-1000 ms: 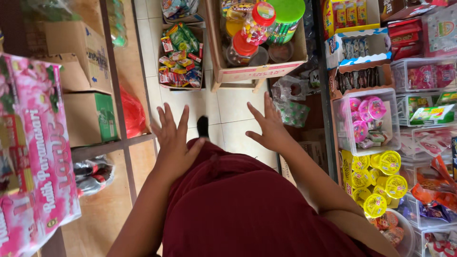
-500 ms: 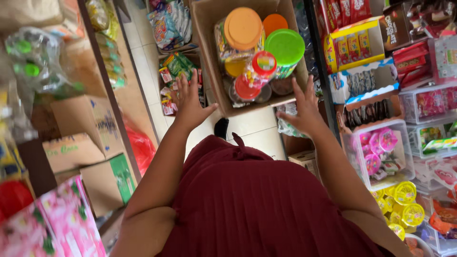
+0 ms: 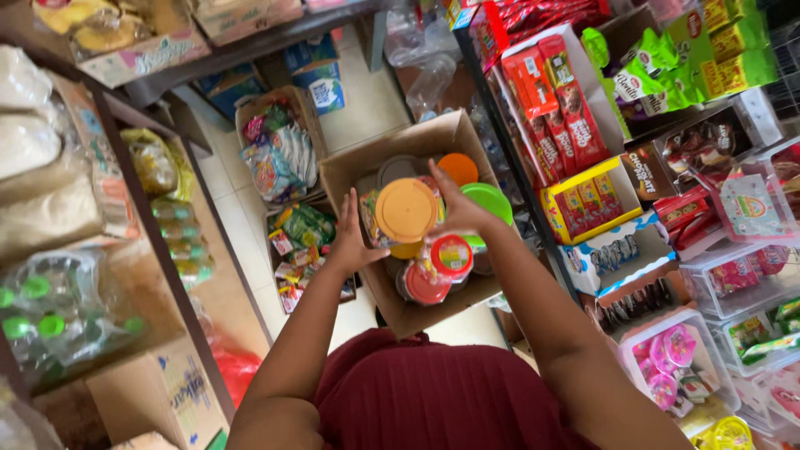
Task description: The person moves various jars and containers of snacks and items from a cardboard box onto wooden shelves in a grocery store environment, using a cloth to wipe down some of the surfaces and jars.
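Note:
An open cardboard box [image 3: 398, 314] stands on the floor in front of me, packed with several clear plastic jars. The jar with the yellow-orange lid [image 3: 406, 210] sits at the top of the pile. My left hand [image 3: 353, 243] presses against its left side and my right hand [image 3: 459, 208] against its right side, so both hands clasp it. Around it are jars with a green lid [image 3: 493, 200], an orange lid [image 3: 457, 167] and a red-rimmed lid [image 3: 451, 254]. The jar's body is mostly hidden by my hands.
Narrow tiled aisle between shop shelves. The left shelf [image 3: 158, 242] holds sacks and green-capped bottles [image 3: 50, 310]. The right rack has red biscuit packs [image 3: 554, 92] and clear tubs of pink sweets [image 3: 669, 360]. More snack boxes [image 3: 279, 150] stand on the floor behind.
My open hands reached forward from above my lap to the box and closed around the yellow-orange-lidded jar. The view tilted up towards the box.

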